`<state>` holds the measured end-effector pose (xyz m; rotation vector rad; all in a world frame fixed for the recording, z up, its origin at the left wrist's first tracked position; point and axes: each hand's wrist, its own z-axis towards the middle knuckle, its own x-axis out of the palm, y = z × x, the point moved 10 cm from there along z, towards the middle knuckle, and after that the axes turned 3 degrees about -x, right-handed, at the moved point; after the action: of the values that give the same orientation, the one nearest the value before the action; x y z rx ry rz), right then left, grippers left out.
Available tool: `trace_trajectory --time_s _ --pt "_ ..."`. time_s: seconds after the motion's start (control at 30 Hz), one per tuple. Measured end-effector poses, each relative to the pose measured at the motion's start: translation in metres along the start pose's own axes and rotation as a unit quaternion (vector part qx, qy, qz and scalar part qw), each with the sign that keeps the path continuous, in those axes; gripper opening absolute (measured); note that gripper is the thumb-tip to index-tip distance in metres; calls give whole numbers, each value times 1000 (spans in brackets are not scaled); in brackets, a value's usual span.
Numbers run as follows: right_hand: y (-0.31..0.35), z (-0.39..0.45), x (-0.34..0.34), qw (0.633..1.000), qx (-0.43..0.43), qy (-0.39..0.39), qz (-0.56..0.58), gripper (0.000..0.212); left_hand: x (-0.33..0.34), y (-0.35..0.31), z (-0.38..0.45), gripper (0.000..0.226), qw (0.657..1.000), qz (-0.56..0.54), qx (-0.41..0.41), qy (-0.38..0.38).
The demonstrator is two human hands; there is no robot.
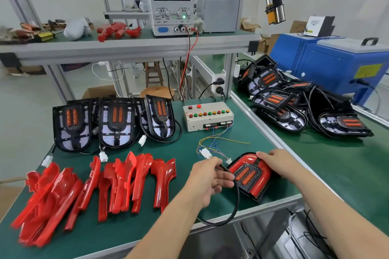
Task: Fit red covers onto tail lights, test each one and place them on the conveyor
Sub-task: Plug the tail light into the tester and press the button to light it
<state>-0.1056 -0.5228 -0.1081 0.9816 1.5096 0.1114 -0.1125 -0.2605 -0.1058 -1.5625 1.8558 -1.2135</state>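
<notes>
The covered tail light (pixel 250 176) lies on the green bench mat (pixel 185 145) near its front right corner, its rounded end pointing away from the person and toward the tester connector (pixel 205 153), its long axis running from near-right to far-left. The right hand (pixel 277 163) rests on the light's far right shoulder, fingers laid over the red cover and seemingly pressing it down rather than wrapped round it. The left hand (pixel 207 176) sits just left of the light and pinches its black cable (pixel 236 202) near the plug end, thumb and fingers curled on it; the cable loops off the front edge of the bench and back up. The white tester connector lies just beyond the left hand's knuckles, so the left hand is the nearer one, and the next move is probably a short reach forward to mate plug and connector.

Three uncovered tail lights (pixel 115 124) stand in a row at the back left, leaning upright. Loose red covers (pixel 130 183) lie in a heap in front of them; roughly a dozen, though overlap prevents an exact count. One test box (pixel 207 115) sits behind the connector. On the conveyor (pixel 347 170) to the right lies a pile of about five or six lights (pixel 273 99), the count uncertain
</notes>
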Motion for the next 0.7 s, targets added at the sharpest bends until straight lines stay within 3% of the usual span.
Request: trace_trajectory --time_s 0.13,0.23,0.4,0.57,0.63,0.7 --pt "18 -6 -12 991 -60 -37 -111 45 8 -2 8 11 1000 -5 -15 -4" --pt "58 -29 -29 975 -183 -118 -46 34 10 -10 14 7 1000 -1 -1 -6" --pt "130 -75 6 937 -350 -8 2 23 14 -30 25 7 997 -70 19 11" --pt "142 -67 2 933 -356 -3 55 18 23 -44 24 20 991 -70 36 105" --pt "133 -59 1 939 -331 3 90 11 13 -48 30 30 996 -9 55 76" --pt "118 -48 1 946 -282 12 163 12 -5 -53 39 30 986 136 94 -17"
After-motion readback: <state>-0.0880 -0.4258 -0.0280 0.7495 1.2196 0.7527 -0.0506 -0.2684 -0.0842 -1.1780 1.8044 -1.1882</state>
